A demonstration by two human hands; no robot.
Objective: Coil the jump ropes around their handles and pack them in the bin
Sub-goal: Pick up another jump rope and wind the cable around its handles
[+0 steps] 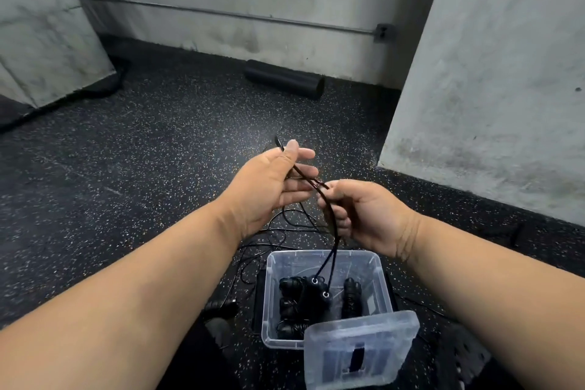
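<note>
Above the bin (pixel 269 294), both my hands pinch the rope (pixel 329 215): left (pixel 269 187) loosely, right (pixel 364 215) curled; it's light, limp, springy.

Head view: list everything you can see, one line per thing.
Bin: one, clear plastic, on the floor below the hands.
Lid: one, clear, overlapping the bin's near right corner.
Coiled jump ropes: several, black, inside the bin; exact count unclear.
Held rope: one, black, doubled, its handles hanging into the bin.
Loose ropes: black, tangled on the floor beyond the bin.
Foam roller: one, black, by the back wall.
Left hand: thumb pinning the rope.
Right hand: gripping the rope.
</note>
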